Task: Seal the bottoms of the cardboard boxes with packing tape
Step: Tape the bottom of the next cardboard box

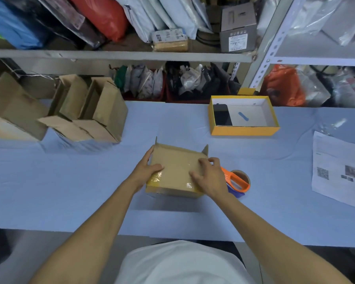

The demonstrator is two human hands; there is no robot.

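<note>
My left grip [150, 171] clasps the left edge of the cardboard box [176, 160] on the tabletop [172, 124], steadying it, while my right grip [209, 177] curls over its right edge, apparently pressing clear packing tape [157, 178] flat, with the tape dispenser [237, 182] just beside.

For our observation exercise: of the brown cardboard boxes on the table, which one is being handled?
The centre box, with the left hand and right hand on it; the other boxes sit untouched at far left.

Cardboard boxes [176, 167]: four. Tape dispenser [237, 181]: one. Yellow box [244, 132]: one. Printed sheet [336, 171]: one.
</note>
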